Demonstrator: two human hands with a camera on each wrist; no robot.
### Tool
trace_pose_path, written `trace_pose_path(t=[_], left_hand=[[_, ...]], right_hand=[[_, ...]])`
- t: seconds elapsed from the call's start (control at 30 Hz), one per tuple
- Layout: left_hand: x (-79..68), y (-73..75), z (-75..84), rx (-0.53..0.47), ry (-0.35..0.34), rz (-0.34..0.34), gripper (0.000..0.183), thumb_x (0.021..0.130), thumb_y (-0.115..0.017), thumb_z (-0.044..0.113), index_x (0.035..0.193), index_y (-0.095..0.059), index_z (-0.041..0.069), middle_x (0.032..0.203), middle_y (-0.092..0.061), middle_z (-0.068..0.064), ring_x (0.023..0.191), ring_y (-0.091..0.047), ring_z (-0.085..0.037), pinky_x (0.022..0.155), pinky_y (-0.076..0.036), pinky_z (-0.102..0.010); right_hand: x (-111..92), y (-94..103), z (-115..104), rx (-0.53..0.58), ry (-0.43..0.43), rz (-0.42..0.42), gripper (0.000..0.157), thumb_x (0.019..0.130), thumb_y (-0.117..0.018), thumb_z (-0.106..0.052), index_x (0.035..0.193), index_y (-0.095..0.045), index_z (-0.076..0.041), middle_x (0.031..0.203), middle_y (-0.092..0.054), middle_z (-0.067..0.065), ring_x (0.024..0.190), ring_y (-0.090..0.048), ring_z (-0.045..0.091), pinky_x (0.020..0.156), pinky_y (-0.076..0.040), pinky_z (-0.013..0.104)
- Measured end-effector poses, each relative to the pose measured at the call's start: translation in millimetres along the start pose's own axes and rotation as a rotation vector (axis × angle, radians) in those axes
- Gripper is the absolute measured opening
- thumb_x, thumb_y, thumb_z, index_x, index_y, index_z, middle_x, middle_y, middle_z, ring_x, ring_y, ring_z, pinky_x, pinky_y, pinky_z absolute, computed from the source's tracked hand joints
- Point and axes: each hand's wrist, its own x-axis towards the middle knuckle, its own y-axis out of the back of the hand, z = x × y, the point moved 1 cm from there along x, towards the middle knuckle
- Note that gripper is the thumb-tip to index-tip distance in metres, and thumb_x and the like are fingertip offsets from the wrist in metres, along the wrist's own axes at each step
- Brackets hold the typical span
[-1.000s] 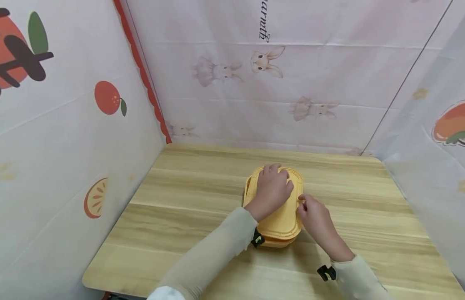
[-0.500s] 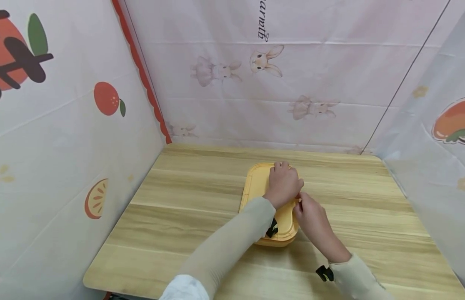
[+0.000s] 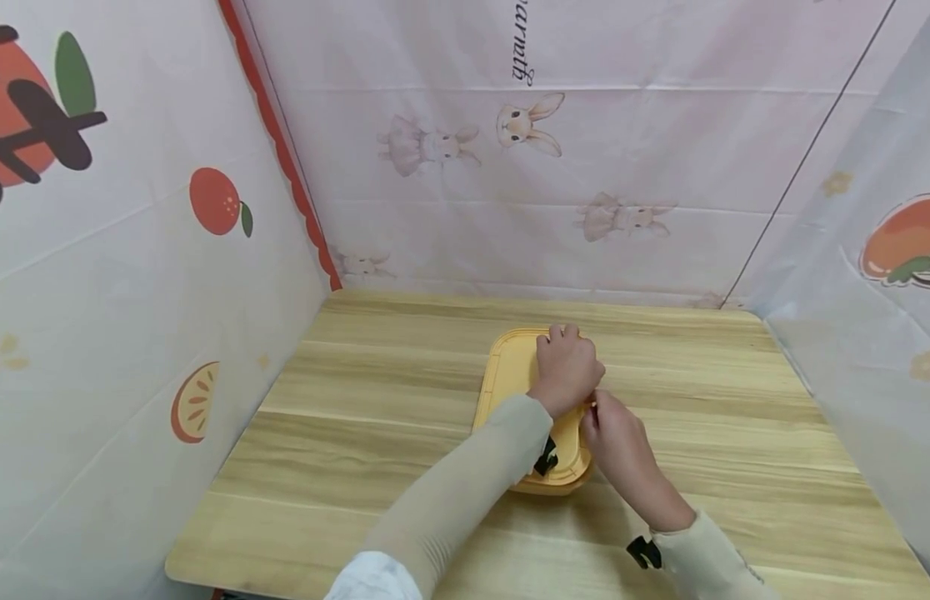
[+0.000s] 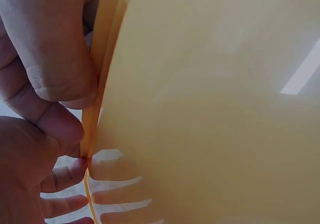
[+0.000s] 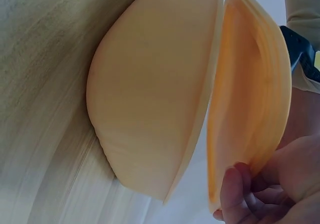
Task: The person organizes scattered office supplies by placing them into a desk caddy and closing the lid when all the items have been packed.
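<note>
A yellow plastic lid [image 3: 510, 367] lies over a matching deep box [image 5: 150, 89] with rounded corners. In the right wrist view the lid stands tilted, with a gap between it and the box's rim. My left hand [image 3: 568, 371] reaches across the lid and holds its right edge with bent fingers. Just nearer, my right hand [image 3: 622, 437] pinches that same edge. The left wrist view shows the lid's glossy face [image 4: 215, 114] with fingers reflected in it. The inside of the box is hidden.
The box stands on a light wooden table [image 3: 375, 375]. White printed sheets hang as walls at the back [image 3: 465, 225], left [image 3: 120, 333] and right. A black strap piece [image 3: 645, 552] sits at the right sleeve, and another [image 3: 546, 458] at the left.
My left hand has moved right, from the lid's middle to its right edge beside the right hand. The lid has shifted slightly left, covering the box's left rim. My right hand has drifted slightly left.
</note>
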Motion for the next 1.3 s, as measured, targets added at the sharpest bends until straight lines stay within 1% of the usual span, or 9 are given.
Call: trace_pose_path(t=[0.13, 0.37, 0.47, 0.57, 0.7, 0.77, 0.9, 1.1, 1.3], left_hand=[[0.8, 2.0, 0.5, -0.008, 0.015, 0.004, 0.035, 0.098, -0.057, 0.037, 0.066, -0.060, 0.024, 0.108, -0.055, 0.006, 0.098, -0.047, -0.018, 0.084, -0.045, -0.035], [-1.2, 13.0, -0.7, -0.057, 0.044, 0.025, 0.031, 0.098, -0.059, 0.037, 0.071, -0.065, 0.025, 0.136, -0.052, 0.013, 0.112, -0.050, -0.014, 0.066, -0.052, -0.031], [-2.9, 17.4, -2.6, -0.082, 0.050, 0.047, 0.028, 0.098, -0.059, 0.035, 0.074, -0.067, 0.024, 0.138, -0.052, 0.015, 0.114, -0.050, -0.013, 0.064, -0.052, -0.032], [-4.3, 18.9, -5.9, -0.119, 0.048, 0.080, 0.024, 0.098, -0.056, 0.030, 0.079, -0.069, 0.021, 0.140, -0.053, 0.014, 0.117, -0.052, -0.014, 0.065, -0.054, -0.033], [-5.5, 24.0, -11.2, -0.157, 0.034, 0.144, 0.023, 0.098, -0.055, 0.029, 0.085, -0.070, 0.018, 0.141, -0.056, 0.010, 0.119, -0.055, -0.016, 0.066, -0.057, -0.035], [-6.4, 29.7, -14.0, -0.179, 0.031, 0.182, 0.023, 0.098, -0.055, 0.029, 0.085, -0.070, 0.017, 0.141, -0.057, 0.008, 0.120, -0.056, -0.017, 0.065, -0.057, -0.035], [-8.2, 42.2, -18.8, -0.210, 0.025, 0.239, 0.021, 0.099, -0.057, 0.031, 0.086, -0.067, 0.017, 0.141, -0.057, 0.005, 0.124, -0.056, -0.018, 0.064, -0.056, -0.035], [-9.6, 57.2, -25.5, -0.249, 0.017, 0.294, 0.025, 0.099, -0.055, 0.028, 0.076, -0.059, 0.018, 0.140, -0.058, 0.004, 0.125, -0.057, -0.019, 0.059, -0.053, -0.035], [-17.1, 72.7, -37.2, -0.375, 0.014, 0.317, 0.027, 0.098, -0.052, 0.024, 0.072, -0.050, 0.017, 0.143, -0.055, 0.005, 0.119, -0.058, -0.018, 0.056, -0.042, -0.033]], right_hand=[[-1, 0.2, -3, 0.008, 0.016, 0.015, 0.006, 0.092, -0.055, 0.003, 0.095, -0.061, 0.003, 0.075, -0.058, 0.008, 0.064, -0.051, 0.020, 0.056, -0.046, 0.036], [2, 3.6, -7, 0.035, 0.020, 0.023, 0.004, 0.095, -0.054, 0.001, 0.093, -0.058, -0.001, 0.073, -0.051, 0.005, 0.063, -0.047, 0.018, 0.055, -0.042, 0.032], [4, 4.5, -9, 0.047, 0.014, 0.023, 0.005, 0.095, -0.053, 0.000, 0.093, -0.058, -0.002, 0.074, -0.051, 0.005, 0.064, -0.048, 0.019, 0.056, -0.042, 0.033], [4, 4.8, -9, 0.066, -0.015, 0.015, 0.009, 0.098, -0.052, -0.005, 0.099, -0.060, -0.002, 0.076, -0.054, 0.005, 0.066, -0.049, 0.019, 0.058, -0.043, 0.033], [4, 6.9, -10, 0.157, -0.075, -0.010, 0.021, 0.102, -0.051, -0.016, 0.117, -0.063, -0.007, 0.083, -0.061, 0.002, 0.068, -0.053, 0.015, 0.057, -0.045, 0.029], [3, 9.1, -11, 0.205, -0.082, -0.022, 0.027, 0.104, -0.050, -0.021, 0.126, -0.062, -0.010, 0.090, -0.064, 0.000, 0.071, -0.055, 0.013, 0.058, -0.048, 0.027], [2, 13.7, -13, 0.253, -0.020, -0.017, 0.034, 0.105, -0.050, -0.023, 0.136, -0.059, -0.011, 0.096, -0.065, 0.000, 0.076, -0.059, 0.012, 0.062, -0.051, 0.025], [-2, 21.7, -17, 0.319, 0.054, 0.048, 0.038, 0.106, -0.050, -0.018, 0.142, -0.055, -0.010, 0.101, -0.067, 0.001, 0.080, -0.062, 0.009, 0.064, -0.053, 0.023], [-1, 30.6, -16, 0.376, 0.083, 0.101, 0.036, 0.105, -0.049, -0.012, 0.140, -0.055, -0.005, 0.099, -0.067, 0.001, 0.078, -0.060, 0.006, 0.064, -0.051, 0.020]])
